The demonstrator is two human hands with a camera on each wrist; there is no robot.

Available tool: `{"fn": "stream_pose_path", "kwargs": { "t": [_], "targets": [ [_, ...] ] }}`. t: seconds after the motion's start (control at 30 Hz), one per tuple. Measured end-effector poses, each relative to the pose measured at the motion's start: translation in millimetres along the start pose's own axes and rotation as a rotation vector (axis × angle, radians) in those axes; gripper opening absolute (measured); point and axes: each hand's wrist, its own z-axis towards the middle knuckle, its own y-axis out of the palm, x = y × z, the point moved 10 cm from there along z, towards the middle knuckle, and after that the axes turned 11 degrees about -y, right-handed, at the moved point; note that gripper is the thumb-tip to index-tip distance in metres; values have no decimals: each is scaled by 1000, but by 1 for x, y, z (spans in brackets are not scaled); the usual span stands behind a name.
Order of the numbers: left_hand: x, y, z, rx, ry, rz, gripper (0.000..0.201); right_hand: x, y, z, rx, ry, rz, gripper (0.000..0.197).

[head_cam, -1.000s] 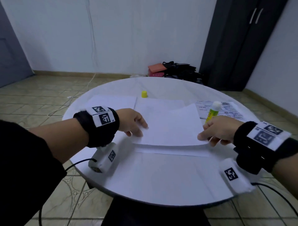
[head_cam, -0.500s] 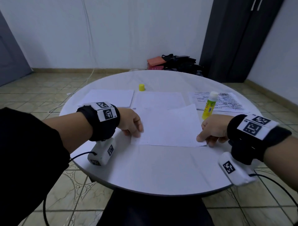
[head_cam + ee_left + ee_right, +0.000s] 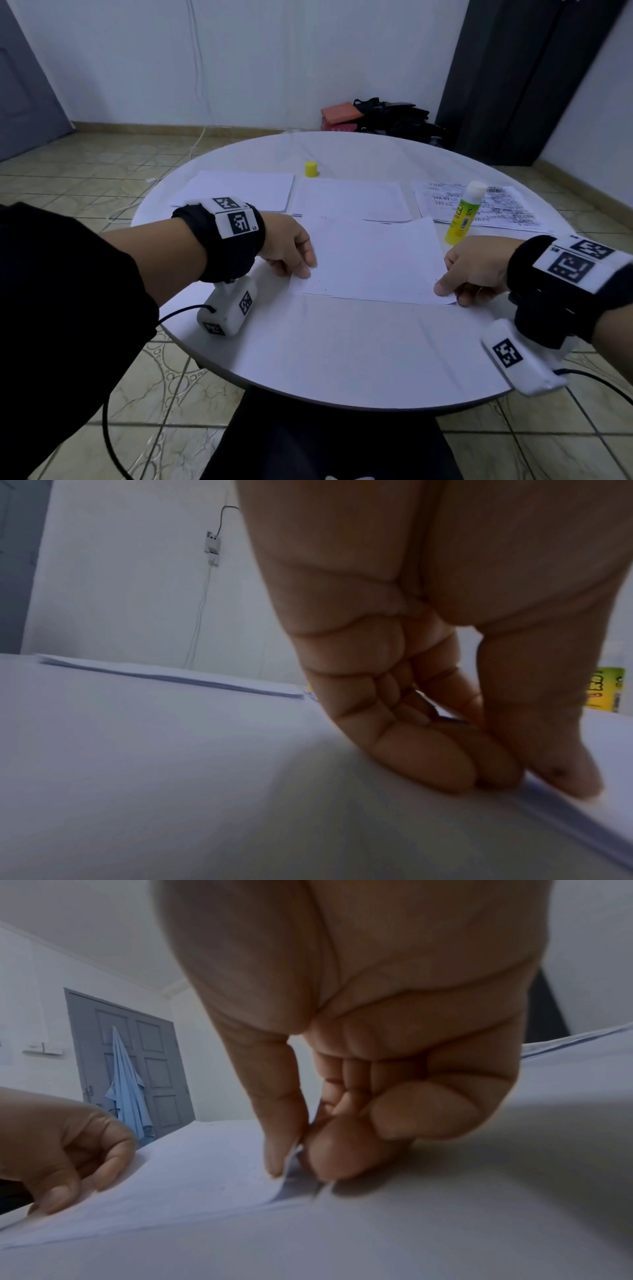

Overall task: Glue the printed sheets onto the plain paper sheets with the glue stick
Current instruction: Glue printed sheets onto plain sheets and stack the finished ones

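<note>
A white sheet (image 3: 373, 260), blank side up, lies in the middle of the round white table (image 3: 342, 359). My left hand (image 3: 306, 270) pinches its near left corner, thumb on top, as the left wrist view shows (image 3: 534, 783). My right hand (image 3: 448, 294) pinches the near right corner between thumb and forefinger (image 3: 294, 1161), and that corner is lifted a little off the table. The uncapped yellow glue stick (image 3: 464, 214) stands upright just beyond my right hand. Its yellow cap (image 3: 311, 169) stands farther back. Printed sheets (image 3: 496, 205) lie at the back right.
A stack of plain paper (image 3: 239, 190) lies at the back left, and another white sheet (image 3: 349, 200) in the back middle. Bags and a red box (image 3: 339, 118) sit on the floor by a dark cabinet (image 3: 513, 78).
Both hands have drawn the sheet slightly nearer and lower. The strip of paper that showed under its near edge is now covered.
</note>
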Motion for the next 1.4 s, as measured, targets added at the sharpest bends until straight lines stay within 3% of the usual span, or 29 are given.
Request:
{"fn": "stream_pose_path", "kwargs": {
  "t": [1.07, 1.4],
  "targets": [
    [-2, -2, -1, 27, 24, 60, 17, -8, -1, -4, 17, -49, 14, 38],
    [-2, -2, -5, 34, 18, 69, 17, -4, 1, -1, -9, -26, -4, 31]
  ]
}}
